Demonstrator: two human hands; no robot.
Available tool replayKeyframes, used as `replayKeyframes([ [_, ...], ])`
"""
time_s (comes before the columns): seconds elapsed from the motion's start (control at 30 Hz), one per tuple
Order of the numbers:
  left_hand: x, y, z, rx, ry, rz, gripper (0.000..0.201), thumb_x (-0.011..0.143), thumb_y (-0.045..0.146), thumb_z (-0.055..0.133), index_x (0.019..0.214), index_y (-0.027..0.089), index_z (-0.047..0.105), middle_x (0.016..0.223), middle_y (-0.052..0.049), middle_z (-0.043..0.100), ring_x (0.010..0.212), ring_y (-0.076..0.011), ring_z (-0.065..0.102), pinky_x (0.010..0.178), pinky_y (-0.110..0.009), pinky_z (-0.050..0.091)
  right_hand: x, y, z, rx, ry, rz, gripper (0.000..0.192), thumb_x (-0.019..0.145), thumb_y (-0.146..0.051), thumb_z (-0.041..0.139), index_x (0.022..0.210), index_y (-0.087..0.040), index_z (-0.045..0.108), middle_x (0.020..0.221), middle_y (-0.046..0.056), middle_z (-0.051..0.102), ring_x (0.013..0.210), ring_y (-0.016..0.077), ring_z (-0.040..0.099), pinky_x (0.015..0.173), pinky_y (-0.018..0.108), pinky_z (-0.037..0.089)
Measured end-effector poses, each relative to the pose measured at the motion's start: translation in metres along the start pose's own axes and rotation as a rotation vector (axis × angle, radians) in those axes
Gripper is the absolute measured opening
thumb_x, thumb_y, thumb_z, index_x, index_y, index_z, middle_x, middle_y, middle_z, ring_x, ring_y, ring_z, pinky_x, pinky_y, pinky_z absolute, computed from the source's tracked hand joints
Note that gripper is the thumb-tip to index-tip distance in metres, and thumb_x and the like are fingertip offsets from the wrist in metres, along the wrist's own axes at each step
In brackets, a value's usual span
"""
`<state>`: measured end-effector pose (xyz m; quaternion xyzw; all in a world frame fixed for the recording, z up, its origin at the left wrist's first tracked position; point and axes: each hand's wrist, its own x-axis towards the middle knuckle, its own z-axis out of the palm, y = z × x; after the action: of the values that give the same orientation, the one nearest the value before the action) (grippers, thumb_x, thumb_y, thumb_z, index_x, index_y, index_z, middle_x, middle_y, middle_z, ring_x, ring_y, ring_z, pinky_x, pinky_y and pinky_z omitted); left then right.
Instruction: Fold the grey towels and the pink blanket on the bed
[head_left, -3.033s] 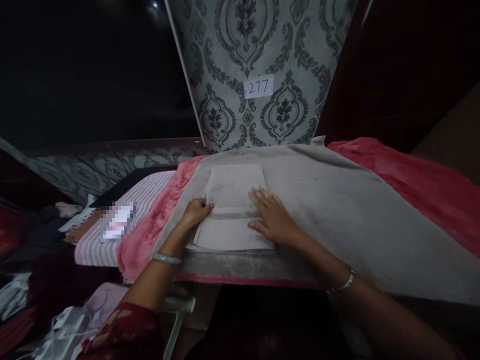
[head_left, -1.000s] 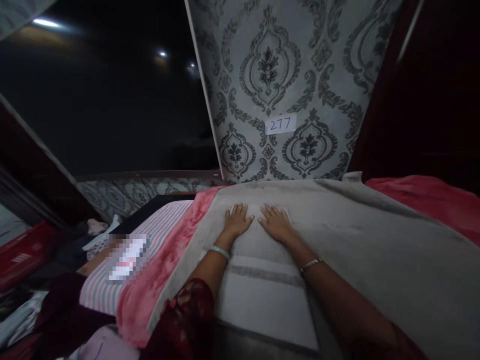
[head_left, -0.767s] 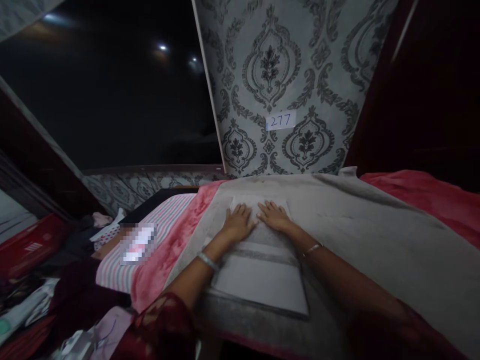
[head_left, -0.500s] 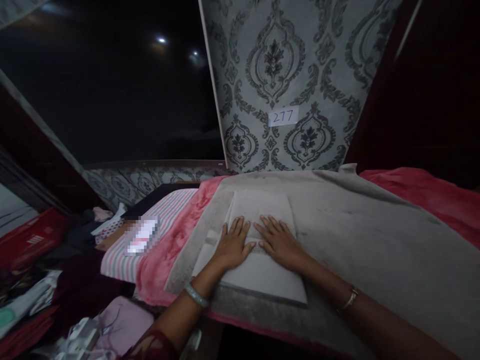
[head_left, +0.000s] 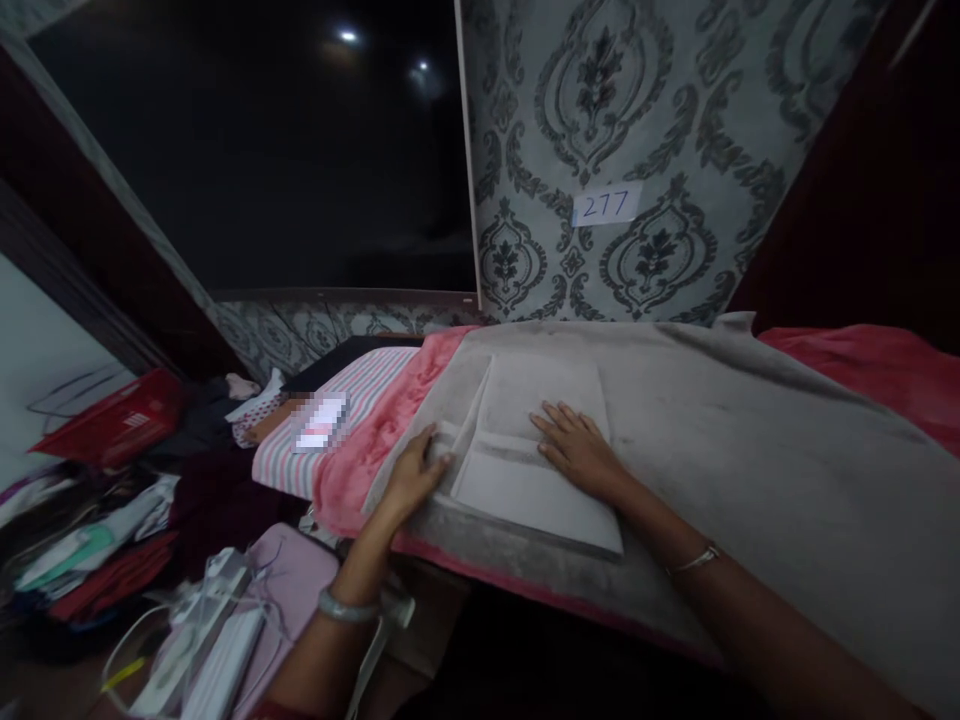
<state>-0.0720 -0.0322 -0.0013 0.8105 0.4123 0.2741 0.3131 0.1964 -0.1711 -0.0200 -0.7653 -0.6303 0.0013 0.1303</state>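
Note:
A flat, folded light-grey piece of fabric (head_left: 532, 500), with a darker band across its middle, lies on a grey blanket (head_left: 720, 430). Its exact kind is not clear. My right hand (head_left: 579, 452) rests flat on its right half, fingers spread. At the piece's left edge is my left hand (head_left: 411, 475), thumb and fingers apart, over a narrow flap that sticks out there. Whether those fingers touch the flap, I cannot tell. Neither hand grips anything.
Pink fleece (head_left: 379, 435) and a striped cloth (head_left: 364, 375) carrying a blurred-out object (head_left: 321, 422) lie left. Lower left are a power strip (head_left: 191, 610), cables, a pink case (head_left: 296, 560), heaped clothes and a red basket (head_left: 120, 415). Behind stands a large dark screen (head_left: 300, 170).
My left hand has slid off the middle of the folded fabric to its left edge. My right hand still lies on the fabric. The view has shifted slightly.

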Motion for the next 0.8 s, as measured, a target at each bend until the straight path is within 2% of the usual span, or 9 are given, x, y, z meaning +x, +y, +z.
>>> replayKeyframes([
  [0.1,-0.016,-0.009,-0.012,-0.381,0.020,-0.214,0.076,0.077,0.047,0.072,0.139,0.010,0.052,0.099,-0.012,0.070,0.086,-0.0261,0.066,0.072,-0.041,0.058,-0.009,-0.020,-0.007,0.011,-0.058,0.055,0.055,0.101,-0.038,0.039,0.153,-0.022,0.038,0.161,0.011,0.022,0.149,0.0328,0.017,0.118,0.057,0.021],
  [0.17,-0.027,-0.005,-0.013,-0.581,-0.033,-0.318,0.079,0.072,0.044,0.079,0.138,0.011,0.053,0.103,-0.013,0.069,0.080,-0.0233,0.066,0.059,-0.036,0.059,-0.022,-0.043,-0.009,0.030,-0.089,0.022,0.059,0.099,-0.041,0.042,0.153,-0.018,0.036,0.160,0.015,0.023,0.149,0.0329,0.018,0.118,0.056,0.021],
  [0.23,-0.036,0.002,-0.011,-0.741,-0.036,-0.371,0.076,0.068,0.036,0.084,0.134,0.013,0.055,0.116,-0.015,0.066,0.081,-0.0222,0.066,0.056,-0.035,0.061,-0.037,-0.070,-0.007,0.059,-0.089,-0.057,0.068,0.096,-0.046,0.050,0.154,-0.015,0.034,0.159,0.018,0.025,0.148,0.0325,0.020,0.119,0.053,0.021],
  [0.3,-0.041,0.008,-0.007,-0.864,-0.003,-0.378,0.071,0.067,0.028,0.084,0.130,0.015,0.057,0.118,-0.013,0.065,0.081,-0.0210,0.067,0.056,-0.035,0.062,-0.050,-0.095,-0.002,0.082,-0.056,-0.111,0.080,0.090,-0.050,0.060,0.155,-0.014,0.032,0.159,0.019,0.026,0.148,0.0333,0.020,0.120,0.052,0.020],
  [0.43,-0.039,0.021,-0.001,-1.032,0.051,-0.342,0.063,0.068,0.022,0.078,0.127,0.016,0.056,0.096,-0.006,0.067,0.070,-0.0162,0.066,0.055,-0.033,0.062,-0.055,-0.129,0.011,0.072,0.025,-0.092,0.093,0.081,-0.041,0.073,0.157,-0.016,0.026,0.160,0.020,0.023,0.148,0.0359,0.018,0.119,0.052,0.020],
  [0.53,-0.034,0.034,0.000,-1.065,0.094,-0.268,0.062,0.068,0.025,0.077,0.126,0.018,0.056,0.094,-0.003,0.067,0.070,-0.0150,0.065,0.058,-0.032,0.062,-0.046,-0.135,0.014,0.048,0.066,-0.036,0.086,0.084,-0.029,0.067,0.157,-0.016,0.025,0.158,0.019,0.029,0.145,0.0355,0.026,0.117,0.050,0.025],
  [0.63,-0.031,0.043,0.001,-1.072,0.101,-0.204,0.061,0.068,0.029,0.077,0.124,0.020,0.055,0.101,-0.004,0.068,0.076,-0.0164,0.067,0.065,-0.034,0.062,-0.036,-0.130,0.003,0.049,0.077,-0.025,0.066,0.090,-0.014,0.048,0.155,-0.016,0.032,0.150,0.016,0.044,0.138,0.0293,0.041,0.112,0.042,0.035],
  [0.73,-0.032,0.036,0.008,-1.159,0.087,-0.116,0.060,0.074,0.036,0.071,0.128,0.025,0.050,0.109,-0.005,0.068,0.086,-0.0203,0.069,0.077,-0.041,0.061,-0.025,-0.120,-0.024,0.107,0.053,-0.047,0.062,0.090,-0.005,0.032,0.148,-0.021,0.043,0.134,0.010,0.060,0.119,0.0223,0.058,0.097,0.032,0.046],
  [0.8,-0.032,0.022,0.017,-1.209,0.078,-0.061,0.058,0.075,0.039,0.069,0.128,0.027,0.049,0.114,-0.006,0.067,0.095,-0.0230,0.069,0.089,-0.047,0.058,-0.014,-0.113,-0.050,0.123,0.042,-0.042,0.059,0.089,-0.005,0.034,0.142,-0.026,0.050,0.123,0.007,0.067,0.108,0.0210,0.064,0.088,0.029,0.047],
])
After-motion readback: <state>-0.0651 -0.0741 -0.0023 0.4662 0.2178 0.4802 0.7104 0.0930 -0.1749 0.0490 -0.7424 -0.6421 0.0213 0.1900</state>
